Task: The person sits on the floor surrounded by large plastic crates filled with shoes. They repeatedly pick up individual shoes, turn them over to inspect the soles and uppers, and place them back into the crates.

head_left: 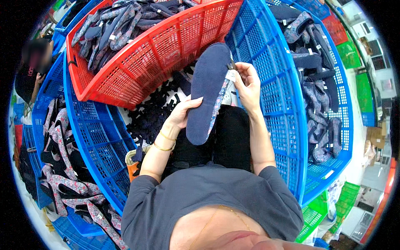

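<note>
A navy slipper (207,91) with a floral edge is held sole-up above my lap. My left hand (183,111) grips its lower side, thumb laid across the sole. At the slipper's top edge, my right hand (247,83) is closed on a small metal tool (231,64), likely snips, beside a white tag (230,76). Gold bangles (163,142) circle my left wrist.
A red crate (166,58) of slippers stands ahead, tilted. A blue crate (287,108) at right holds more slippers; blue crates (89,137) at left hold floral slippers. Dark fabric scraps (150,114) lie on the floor. Another person (31,73) sits far left. Green crates (321,208) sit at lower right.
</note>
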`<action>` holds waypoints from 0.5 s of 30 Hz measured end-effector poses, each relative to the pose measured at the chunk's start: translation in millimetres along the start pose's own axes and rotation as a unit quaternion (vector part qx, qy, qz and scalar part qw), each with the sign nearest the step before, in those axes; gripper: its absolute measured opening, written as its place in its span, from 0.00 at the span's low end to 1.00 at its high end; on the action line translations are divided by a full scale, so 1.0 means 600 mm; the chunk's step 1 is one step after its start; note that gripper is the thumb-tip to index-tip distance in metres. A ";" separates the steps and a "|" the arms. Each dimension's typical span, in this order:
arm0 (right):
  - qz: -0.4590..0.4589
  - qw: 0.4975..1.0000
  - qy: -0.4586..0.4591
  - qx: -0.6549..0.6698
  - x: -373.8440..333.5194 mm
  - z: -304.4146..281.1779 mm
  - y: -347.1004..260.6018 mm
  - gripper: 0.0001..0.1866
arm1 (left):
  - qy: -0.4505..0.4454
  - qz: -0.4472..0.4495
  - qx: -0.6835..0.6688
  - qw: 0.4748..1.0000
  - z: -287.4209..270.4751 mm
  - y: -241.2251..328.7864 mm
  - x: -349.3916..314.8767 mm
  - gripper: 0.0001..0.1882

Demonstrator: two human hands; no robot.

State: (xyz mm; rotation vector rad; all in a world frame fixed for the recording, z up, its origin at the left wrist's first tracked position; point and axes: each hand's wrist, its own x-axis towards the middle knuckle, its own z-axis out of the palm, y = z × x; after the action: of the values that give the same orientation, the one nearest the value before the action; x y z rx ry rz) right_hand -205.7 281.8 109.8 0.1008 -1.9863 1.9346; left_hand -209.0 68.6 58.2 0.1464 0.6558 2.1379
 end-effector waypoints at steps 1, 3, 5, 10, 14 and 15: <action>-0.017 0.999 0.009 -0.026 -0.001 -0.003 -0.004 0.11 | -0.007 -0.009 -0.006 1.000 -0.007 -0.003 -0.001 0.24; -0.002 0.999 0.026 0.020 0.001 -0.003 -0.010 0.09 | -0.014 -0.012 0.002 1.000 0.001 0.002 0.001 0.22; 0.039 0.996 0.049 0.057 0.012 -0.007 -0.037 0.06 | 0.099 0.055 0.138 0.984 0.023 0.040 0.009 0.23; -0.087 0.982 0.061 0.157 0.151 -0.045 -0.139 0.13 | 0.146 0.456 0.162 0.863 0.013 0.340 0.100 0.31; -0.135 0.967 0.207 0.055 0.325 -0.206 -0.196 0.07 | 0.204 0.526 0.168 0.809 0.011 0.354 0.140 0.32; -0.115 0.971 0.206 0.047 0.374 -0.316 -0.163 0.07 | 0.177 0.511 0.196 0.818 0.020 0.308 0.161 0.34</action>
State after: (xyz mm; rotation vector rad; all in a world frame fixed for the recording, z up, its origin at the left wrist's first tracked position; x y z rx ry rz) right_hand -345.7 506.3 270.5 -0.0431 -1.5414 1.7342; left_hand -396.6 59.7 149.3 0.4024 1.4903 3.0562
